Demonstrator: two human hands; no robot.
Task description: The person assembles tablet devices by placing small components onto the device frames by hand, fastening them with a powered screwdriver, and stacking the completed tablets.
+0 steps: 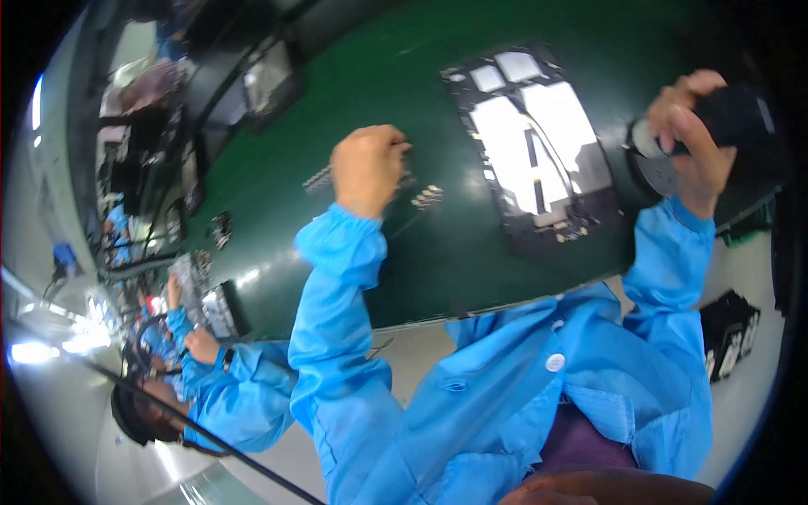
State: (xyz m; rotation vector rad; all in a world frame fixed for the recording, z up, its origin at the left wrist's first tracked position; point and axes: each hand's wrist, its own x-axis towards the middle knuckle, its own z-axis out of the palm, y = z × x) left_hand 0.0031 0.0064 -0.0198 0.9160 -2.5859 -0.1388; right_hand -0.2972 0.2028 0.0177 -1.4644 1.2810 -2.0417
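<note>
My left hand [366, 168] is closed over the green table, its fingers curled together and pointing right. What they hold, if anything, is hidden. Strips of small metal pieces lie beside it: one strip [318, 179] to its left, and a short row [427, 198] to its right. At the right, the fingers of my right hand [697, 139] bend in beside a pale round piece [647, 139] above a grey disc [656, 173]. A black object [736, 118] is just behind that hand. Between my hands lies a flat black-framed panel [539, 156] with bright white, shiny areas and a dark cable.
The green table's [404, 278] near edge runs in front of my body. Small parts [220, 229] lie farther left. A co-worker in a blue sleeve [252, 391] works at the left with a tray-like piece [220, 311]. A black object with pale parts [730, 335] sits low at the right.
</note>
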